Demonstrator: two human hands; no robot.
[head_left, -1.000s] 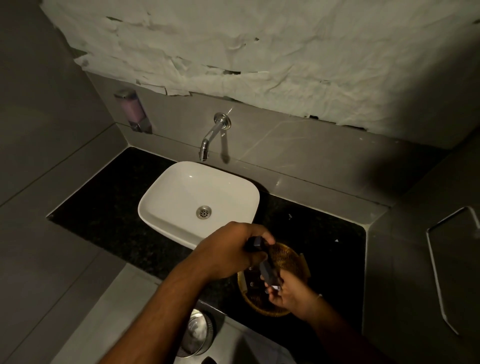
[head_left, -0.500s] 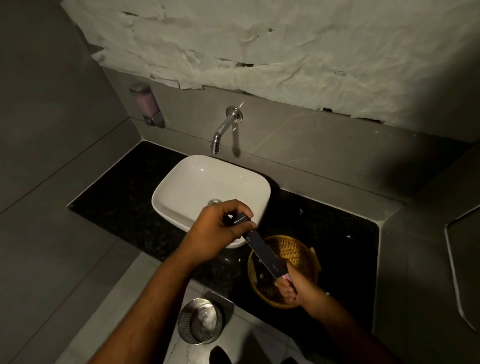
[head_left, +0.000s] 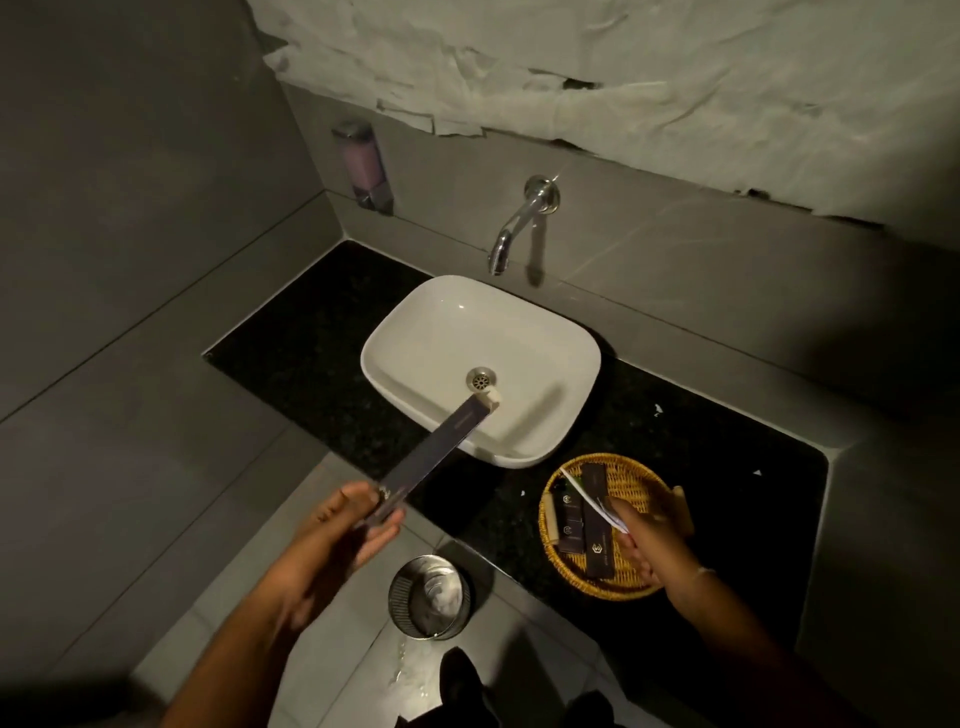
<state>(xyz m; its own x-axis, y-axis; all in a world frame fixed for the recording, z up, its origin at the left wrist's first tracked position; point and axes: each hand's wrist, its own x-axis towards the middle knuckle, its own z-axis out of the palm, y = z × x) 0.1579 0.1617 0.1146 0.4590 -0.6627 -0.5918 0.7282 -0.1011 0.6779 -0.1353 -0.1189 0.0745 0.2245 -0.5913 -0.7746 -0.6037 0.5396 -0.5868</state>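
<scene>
left hand (head_left: 337, 540) pinches slim, matte dark carton (head_left: 436, 452) pointing 1 o'clock | right hand (head_left: 657, 551) pinches thin white strip (head_left: 582, 493) over round wicker basket (head_left: 605, 593)

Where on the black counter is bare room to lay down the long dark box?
Widest for the long dark box: the counter left of the basin, up to the side wall. Also bare, but for small scraps: between basin, wicker basket and right wall. Crowded: the basket, with dark packets and the right hand holding a thin white item over it.
</scene>
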